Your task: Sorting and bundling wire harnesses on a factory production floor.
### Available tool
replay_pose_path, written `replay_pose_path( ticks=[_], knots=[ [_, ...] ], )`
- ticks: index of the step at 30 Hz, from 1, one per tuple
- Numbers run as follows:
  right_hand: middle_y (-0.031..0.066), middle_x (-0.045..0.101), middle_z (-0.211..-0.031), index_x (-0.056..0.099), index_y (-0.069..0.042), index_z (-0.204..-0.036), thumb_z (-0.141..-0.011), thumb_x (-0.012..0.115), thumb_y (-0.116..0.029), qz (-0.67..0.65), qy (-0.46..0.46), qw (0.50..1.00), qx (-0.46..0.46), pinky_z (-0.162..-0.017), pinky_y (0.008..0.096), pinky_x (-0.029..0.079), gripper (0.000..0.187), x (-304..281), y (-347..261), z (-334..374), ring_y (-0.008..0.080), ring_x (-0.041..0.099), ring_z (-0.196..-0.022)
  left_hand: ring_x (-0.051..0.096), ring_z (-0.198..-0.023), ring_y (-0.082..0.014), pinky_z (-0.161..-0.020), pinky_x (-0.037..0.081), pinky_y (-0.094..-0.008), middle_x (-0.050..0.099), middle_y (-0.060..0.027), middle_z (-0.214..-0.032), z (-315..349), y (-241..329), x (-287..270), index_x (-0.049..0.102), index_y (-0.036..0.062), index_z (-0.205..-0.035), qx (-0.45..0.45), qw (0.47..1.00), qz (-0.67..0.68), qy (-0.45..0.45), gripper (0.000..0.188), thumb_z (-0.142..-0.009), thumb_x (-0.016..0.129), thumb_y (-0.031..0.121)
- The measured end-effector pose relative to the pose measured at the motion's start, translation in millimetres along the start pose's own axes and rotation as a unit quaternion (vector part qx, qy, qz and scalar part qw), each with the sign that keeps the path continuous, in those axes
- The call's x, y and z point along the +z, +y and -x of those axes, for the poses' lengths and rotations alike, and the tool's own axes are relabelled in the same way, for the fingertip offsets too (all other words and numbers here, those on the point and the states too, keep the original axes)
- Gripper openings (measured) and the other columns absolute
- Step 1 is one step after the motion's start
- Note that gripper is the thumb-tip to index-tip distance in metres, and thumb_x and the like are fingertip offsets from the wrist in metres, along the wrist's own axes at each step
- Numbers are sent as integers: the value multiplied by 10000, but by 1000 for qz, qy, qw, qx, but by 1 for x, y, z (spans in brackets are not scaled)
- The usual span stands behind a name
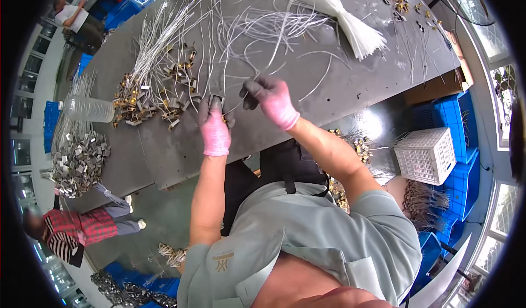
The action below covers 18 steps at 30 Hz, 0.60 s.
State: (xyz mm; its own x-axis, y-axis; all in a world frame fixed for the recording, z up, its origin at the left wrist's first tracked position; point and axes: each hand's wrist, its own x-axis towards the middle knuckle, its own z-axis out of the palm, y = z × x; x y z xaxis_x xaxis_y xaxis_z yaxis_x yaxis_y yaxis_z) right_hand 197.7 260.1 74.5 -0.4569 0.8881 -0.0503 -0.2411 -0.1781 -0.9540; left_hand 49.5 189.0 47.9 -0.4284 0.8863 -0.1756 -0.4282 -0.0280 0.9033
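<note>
Both my hands wear pink gloves with grey-coated fingers, over the near part of the grey table. My left hand (215, 126) is closed around a small metallic part (217, 101) with pale wires running away from it up the table; the fingers hide most of it. Just to the right, my right hand (268, 97) is pinched on a thin white strand (235, 108) that curves toward the left hand. Left of my hands lies a heap of small metal-and-brass parts (145, 102) with long white wires. Loose translucent strands (263, 28) spread beyond my hands.
A bundle of white tubes (353, 26) lies at the far right, near scattered brass parts (402, 4). A clear plastic bottle (87, 109) and another part heap (79, 163) are at left. A white crate (424, 155) and blue bins (457, 127) stand right. Two other people are at left.
</note>
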Motion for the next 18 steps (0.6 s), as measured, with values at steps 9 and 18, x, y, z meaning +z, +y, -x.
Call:
replay_pose_path(
  ticks=[9, 18],
  knots=[
    [63, 619, -695, 643, 15, -894, -912, 564, -137, 276, 228, 928, -103, -571, 253, 460, 172, -144, -19, -52, 137, 590, -628, 532, -680, -88, -524, 432, -220, 590, -9, -938, 10, -7, -46, 521, 87, -1175, 66, 976, -161, 129, 299, -949, 522, 283],
    [71, 659, -1070, 627, 10, -1039, -875, 483, -16, 405, 368, 758, -356, -705, 291, 493, 220, -193, -190, -19, 166, 618, -885, 588, -816, -167, -615, 488, -321, 577, -21, -1114, 36, 20, -122, 481, 163, -1298, -3, 948, -196, 249, 425, -912, 533, 332]
  ],
)
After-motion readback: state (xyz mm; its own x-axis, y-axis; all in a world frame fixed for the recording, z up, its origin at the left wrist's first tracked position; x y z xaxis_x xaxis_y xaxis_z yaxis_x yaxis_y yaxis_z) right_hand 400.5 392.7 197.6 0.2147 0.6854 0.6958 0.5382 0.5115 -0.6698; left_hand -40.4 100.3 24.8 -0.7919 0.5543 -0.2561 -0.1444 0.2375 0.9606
